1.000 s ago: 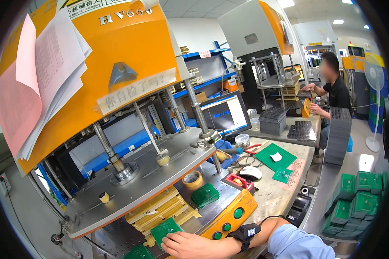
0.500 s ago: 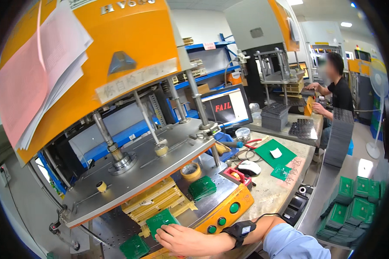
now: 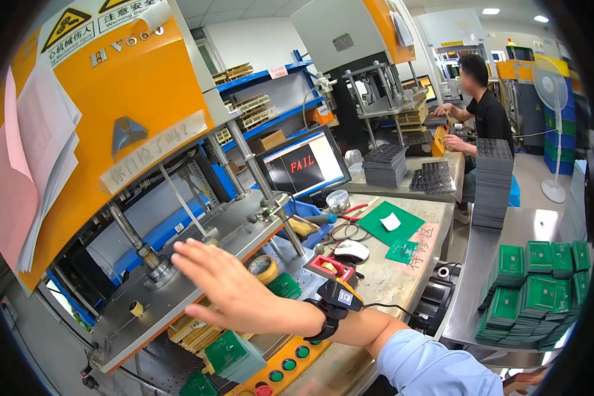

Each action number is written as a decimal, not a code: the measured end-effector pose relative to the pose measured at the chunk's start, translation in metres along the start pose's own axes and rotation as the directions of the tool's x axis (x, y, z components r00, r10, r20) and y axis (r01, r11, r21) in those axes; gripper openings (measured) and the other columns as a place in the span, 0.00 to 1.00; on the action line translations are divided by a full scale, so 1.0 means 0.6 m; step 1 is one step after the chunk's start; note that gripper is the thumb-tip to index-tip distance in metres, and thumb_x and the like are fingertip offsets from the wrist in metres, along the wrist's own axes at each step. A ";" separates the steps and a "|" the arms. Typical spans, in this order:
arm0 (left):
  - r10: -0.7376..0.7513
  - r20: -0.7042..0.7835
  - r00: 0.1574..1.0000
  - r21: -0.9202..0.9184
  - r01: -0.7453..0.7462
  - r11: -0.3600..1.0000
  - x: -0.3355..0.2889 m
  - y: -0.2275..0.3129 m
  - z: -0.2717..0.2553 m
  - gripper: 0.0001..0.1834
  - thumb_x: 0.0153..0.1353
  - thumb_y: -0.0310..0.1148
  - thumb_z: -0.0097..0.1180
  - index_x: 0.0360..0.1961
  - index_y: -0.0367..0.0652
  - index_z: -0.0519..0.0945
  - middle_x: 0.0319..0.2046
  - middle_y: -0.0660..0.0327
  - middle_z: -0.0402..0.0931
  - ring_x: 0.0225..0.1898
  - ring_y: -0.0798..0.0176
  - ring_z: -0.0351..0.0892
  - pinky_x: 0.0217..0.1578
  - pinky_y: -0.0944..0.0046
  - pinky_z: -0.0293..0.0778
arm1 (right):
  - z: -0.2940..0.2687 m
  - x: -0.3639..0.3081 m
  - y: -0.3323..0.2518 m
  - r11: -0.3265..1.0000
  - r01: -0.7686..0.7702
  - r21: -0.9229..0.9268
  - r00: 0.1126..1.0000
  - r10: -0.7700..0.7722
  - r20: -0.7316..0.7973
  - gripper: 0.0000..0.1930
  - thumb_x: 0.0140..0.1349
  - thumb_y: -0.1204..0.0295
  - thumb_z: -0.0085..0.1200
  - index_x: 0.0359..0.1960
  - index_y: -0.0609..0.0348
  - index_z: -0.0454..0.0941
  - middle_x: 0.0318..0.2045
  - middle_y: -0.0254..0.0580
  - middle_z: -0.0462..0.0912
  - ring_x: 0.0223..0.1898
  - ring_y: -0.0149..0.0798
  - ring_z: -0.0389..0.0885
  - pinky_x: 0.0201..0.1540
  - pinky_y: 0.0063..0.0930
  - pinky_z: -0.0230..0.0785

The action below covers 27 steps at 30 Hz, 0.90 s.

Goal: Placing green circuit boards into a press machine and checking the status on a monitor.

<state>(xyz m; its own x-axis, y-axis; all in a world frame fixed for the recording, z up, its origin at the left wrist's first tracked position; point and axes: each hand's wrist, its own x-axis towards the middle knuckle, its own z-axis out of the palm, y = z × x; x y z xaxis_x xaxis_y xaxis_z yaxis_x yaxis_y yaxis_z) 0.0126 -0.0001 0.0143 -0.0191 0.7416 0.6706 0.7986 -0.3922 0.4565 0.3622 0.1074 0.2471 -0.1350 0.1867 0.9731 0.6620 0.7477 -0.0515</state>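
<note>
My right hand (image 3: 234, 297) is raised in front of the press, fingers stretched out toward the left and thumb apart, holding nothing. A black band with a small box sits on its wrist. Behind and above the hand is the press's grey metal plate (image 3: 115, 333) with its steel posts. Below the hand, a green circuit board (image 3: 226, 351) lies beside the yellow layered fixture (image 3: 186, 335), which the hand partly hides. Other green boards (image 3: 285, 286) lie near a yellow tape roll (image 3: 268, 278), and more (image 3: 198, 385) at the lower edge. My left hand is not in view.
An orange button panel (image 3: 265, 375) runs along the press front. To the right are a monitor (image 3: 303, 165), mouse (image 3: 351, 252), red tape dispenser (image 3: 322, 268) and green mat (image 3: 409, 228). Stacked green boards (image 3: 534, 294) and dark trays (image 3: 494, 191) stand farther right. Beyond, a co-worker (image 3: 494, 115) sits.
My right hand has let go of the green circuit board and lifted up in front of the press plate, fingers now spread. The whole view has shifted, so the scene sits farther left.
</note>
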 end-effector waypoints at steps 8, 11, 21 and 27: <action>-0.014 0.075 0.997 0.005 0.014 1.000 0.006 0.018 -0.011 0.10 0.64 0.31 0.55 0.26 0.38 0.79 0.25 0.48 0.75 0.30 0.45 0.73 0.35 0.50 0.68 | -0.022 -0.142 -0.069 0.979 0.025 0.201 0.901 -0.109 0.419 0.27 0.63 0.62 0.61 0.61 0.59 0.70 0.60 0.46 0.73 0.63 0.46 0.70 0.63 0.44 0.62; -0.032 0.027 0.999 0.038 0.031 0.999 0.007 0.015 -0.005 0.12 0.65 0.31 0.54 0.26 0.37 0.78 0.25 0.48 0.75 0.31 0.45 0.73 0.36 0.50 0.68 | -0.030 -0.210 -0.084 0.985 -0.156 0.070 0.912 0.116 0.393 0.26 0.60 0.63 0.61 0.58 0.59 0.72 0.58 0.46 0.74 0.62 0.46 0.71 0.61 0.42 0.62; -0.051 0.085 0.995 -0.078 0.057 0.995 -0.016 -0.038 0.015 0.14 0.68 0.31 0.52 0.26 0.34 0.78 0.25 0.44 0.74 0.31 0.42 0.72 0.38 0.50 0.69 | -0.032 -0.378 -0.137 0.825 -0.468 -0.318 0.797 0.549 0.251 0.26 0.61 0.63 0.59 0.61 0.53 0.70 0.61 0.45 0.70 0.62 0.47 0.69 0.62 0.46 0.59; -0.246 0.140 0.959 0.030 0.244 0.969 -0.037 -0.071 0.013 0.15 0.67 0.34 0.55 0.24 0.36 0.77 0.20 0.48 0.72 0.24 0.48 0.71 0.30 0.54 0.69 | 0.009 -0.452 -0.155 0.771 -0.636 0.048 0.735 0.584 0.345 0.11 0.63 0.68 0.57 0.45 0.55 0.79 0.41 0.43 0.80 0.42 0.49 0.78 0.46 0.41 0.71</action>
<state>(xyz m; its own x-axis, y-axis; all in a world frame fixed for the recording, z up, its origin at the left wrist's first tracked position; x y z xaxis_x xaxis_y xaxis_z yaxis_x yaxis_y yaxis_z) -0.0159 0.0042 -0.0248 -0.1303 0.8839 0.4491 0.7877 -0.1828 0.5883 0.3331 -0.0092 -0.0131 0.0334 0.7938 0.6073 0.5605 0.4882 -0.6689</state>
